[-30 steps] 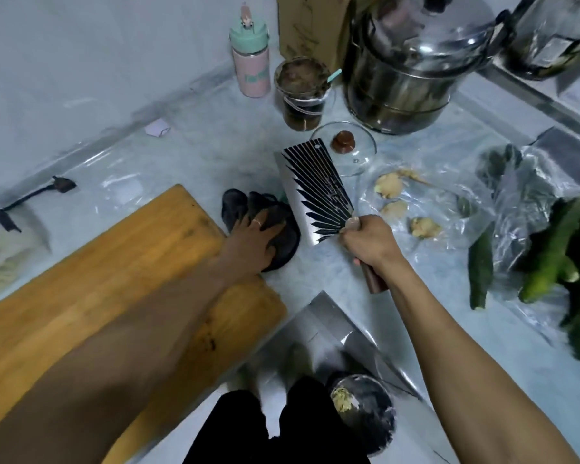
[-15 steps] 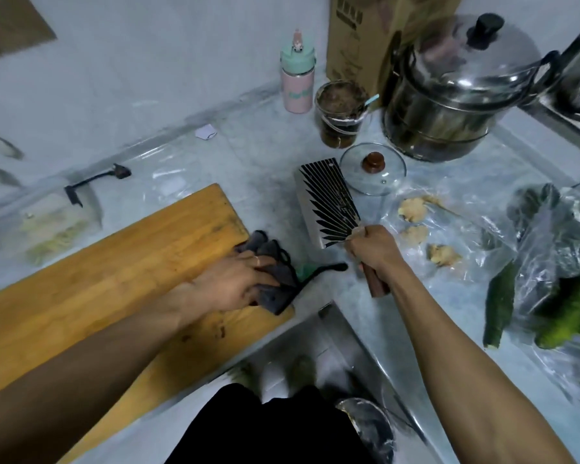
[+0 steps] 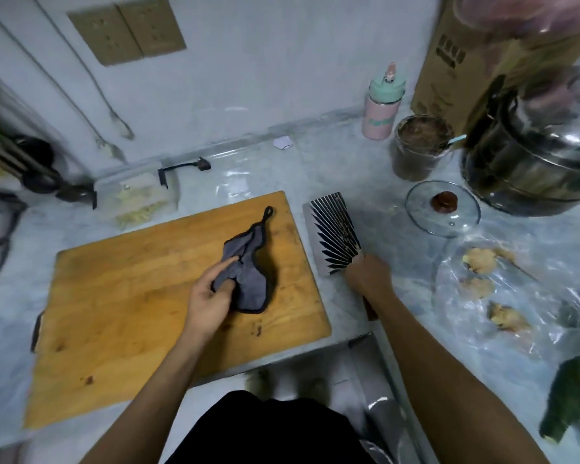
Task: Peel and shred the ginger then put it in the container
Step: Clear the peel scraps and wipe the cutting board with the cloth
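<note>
My left hand (image 3: 211, 298) pinches a grey cloth (image 3: 248, 272) that lies on the wooden cutting board (image 3: 141, 303). Gripped by its handle in my right hand (image 3: 369, 279) is a cleaver (image 3: 332, 232) with black stripes, its blade flat on the counter just right of the board. Three ginger pieces (image 3: 479, 259) lie on clear plastic at the right. A clear container (image 3: 138, 199) with pale shreds inside stands behind the board at the left.
At the back right stand a glass lid (image 3: 442, 209), a brown jar (image 3: 419, 145), a pink bottle (image 3: 382, 108), a steel pot (image 3: 536, 155) and a cardboard box (image 3: 456, 61). A cucumber (image 3: 566, 400) lies at the right edge. The counter's front edge drops off below the board.
My left hand has dragged the cloth from the counter beside the cleaver leftward onto the board. The cleaver's blade has come down flat on the counter. The camera has tilted up.
</note>
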Tool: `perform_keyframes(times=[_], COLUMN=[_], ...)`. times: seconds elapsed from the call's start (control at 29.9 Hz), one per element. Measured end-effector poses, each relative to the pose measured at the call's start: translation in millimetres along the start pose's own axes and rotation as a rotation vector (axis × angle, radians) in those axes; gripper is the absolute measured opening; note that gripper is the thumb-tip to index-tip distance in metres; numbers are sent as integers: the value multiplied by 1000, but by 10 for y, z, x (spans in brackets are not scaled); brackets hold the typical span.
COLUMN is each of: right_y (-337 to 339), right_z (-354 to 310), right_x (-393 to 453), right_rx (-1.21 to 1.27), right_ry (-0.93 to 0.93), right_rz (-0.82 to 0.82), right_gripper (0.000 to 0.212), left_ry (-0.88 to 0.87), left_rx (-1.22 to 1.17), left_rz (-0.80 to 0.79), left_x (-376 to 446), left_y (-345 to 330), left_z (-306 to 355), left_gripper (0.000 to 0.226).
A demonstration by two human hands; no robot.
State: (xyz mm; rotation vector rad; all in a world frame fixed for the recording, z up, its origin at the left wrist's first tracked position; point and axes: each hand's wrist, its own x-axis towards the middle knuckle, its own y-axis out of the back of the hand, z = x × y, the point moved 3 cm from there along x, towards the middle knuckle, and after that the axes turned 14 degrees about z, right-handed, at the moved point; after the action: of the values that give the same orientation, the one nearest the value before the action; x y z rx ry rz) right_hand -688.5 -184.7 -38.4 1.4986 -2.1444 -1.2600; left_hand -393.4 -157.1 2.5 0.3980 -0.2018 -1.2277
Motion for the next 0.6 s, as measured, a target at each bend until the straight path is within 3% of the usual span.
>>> perform_keyframes(times=[0.1,0.2,0.3,0.47,0.6], right_y=[-107,-124,-83,-292,-607], right_z=[48,-4,-269,-941,-1471], right_x=[4,-152,-329,-584,-858], right_rx=[-115,-156,-134,174,152], right_ry=[76,28,115,233,369], right_rz=[-25,73,209,27,-92], right_gripper=[18,34,42,30,27], left_ry=[45,44,42,98,158], left_rx=[-45,-82,-94,-51,-60], left_rz=[35,71,138,292,413], left_x=[-77,-111,-130,-99,-59], left_y=[32,169,427,1017,1472], left_z=[31,41,19,-175,-365], left_gripper=[38,41,42,39,35])
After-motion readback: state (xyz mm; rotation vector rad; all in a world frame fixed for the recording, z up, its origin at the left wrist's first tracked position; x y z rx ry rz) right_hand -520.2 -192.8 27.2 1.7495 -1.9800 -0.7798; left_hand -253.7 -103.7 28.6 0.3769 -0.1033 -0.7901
